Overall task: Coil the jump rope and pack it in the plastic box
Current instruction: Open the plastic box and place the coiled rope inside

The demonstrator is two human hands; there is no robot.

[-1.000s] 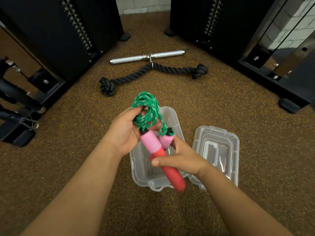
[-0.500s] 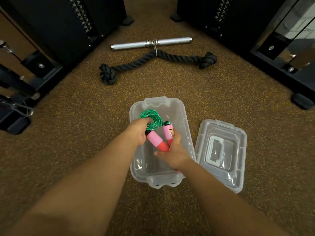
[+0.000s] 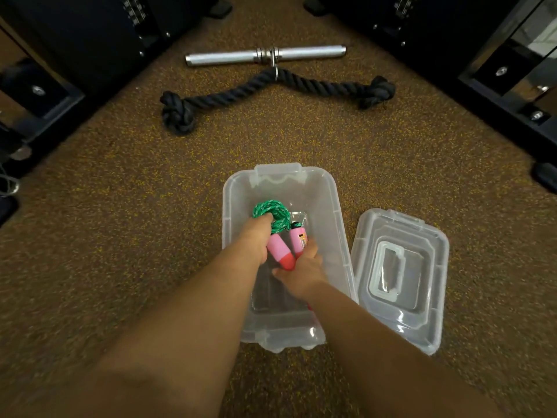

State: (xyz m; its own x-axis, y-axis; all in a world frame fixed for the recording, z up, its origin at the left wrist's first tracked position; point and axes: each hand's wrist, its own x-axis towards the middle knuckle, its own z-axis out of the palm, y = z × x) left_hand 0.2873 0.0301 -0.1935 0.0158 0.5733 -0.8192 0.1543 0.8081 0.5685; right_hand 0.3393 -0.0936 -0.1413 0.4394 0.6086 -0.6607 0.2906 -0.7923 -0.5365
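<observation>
Both hands lower now, down inside the box (image 3: 334, 206). My left hand (image 3: 256, 236) pins the green coil (image 3: 272, 214) so it can't spring loose; right hand (image 3: 301, 268) closed round the handles (image 3: 281, 251), seating them flat. Lid (image 3: 398, 276) waits alongside.

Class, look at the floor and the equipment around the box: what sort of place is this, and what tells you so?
Most likely a gym: a metal cable bar and a knotted black rope grip lie on speckled rubber flooring, between black weight-stack machines.
</observation>
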